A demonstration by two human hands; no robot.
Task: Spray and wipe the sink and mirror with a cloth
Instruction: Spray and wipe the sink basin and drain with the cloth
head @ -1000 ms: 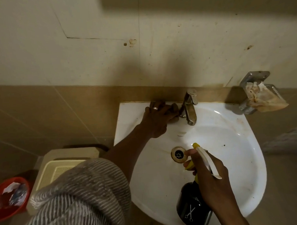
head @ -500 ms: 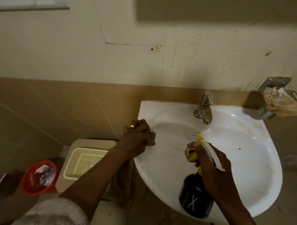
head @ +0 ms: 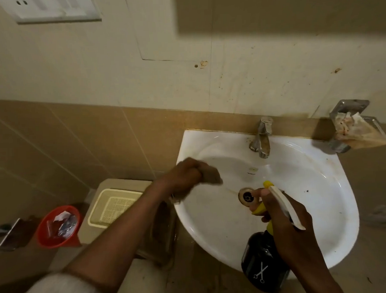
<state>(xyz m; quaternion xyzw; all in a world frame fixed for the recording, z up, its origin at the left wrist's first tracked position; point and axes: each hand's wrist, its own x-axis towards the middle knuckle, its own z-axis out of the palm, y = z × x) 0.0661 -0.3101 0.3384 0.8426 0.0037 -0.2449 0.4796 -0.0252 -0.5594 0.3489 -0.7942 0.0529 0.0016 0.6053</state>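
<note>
A white wall sink (head: 317,185) fills the right half of the view, with a metal tap (head: 262,139) at its back and a drain (head: 247,196) in the bowl. My left hand (head: 184,175) is closed around a brownish cloth (head: 212,175) at the sink's left rim, blurred by motion. My right hand (head: 286,217) holds a black spray bottle (head: 262,263) with a yellow and white trigger head over the sink's front, nozzle toward the drain. No mirror is in view.
A metal soap holder (head: 350,126) with a crumpled stained wrapper hangs on the wall right of the sink. A beige lidded bin (head: 115,205) and a red waste basket (head: 58,227) stand on the floor at the left. A switch plate (head: 53,8) is mounted on the wall at the upper left.
My left hand with the cloth has gone from the tap base to the sink's left rim, then slightly into the bowl. The right hand keeps the bottle in place. The view has shifted left.
</note>
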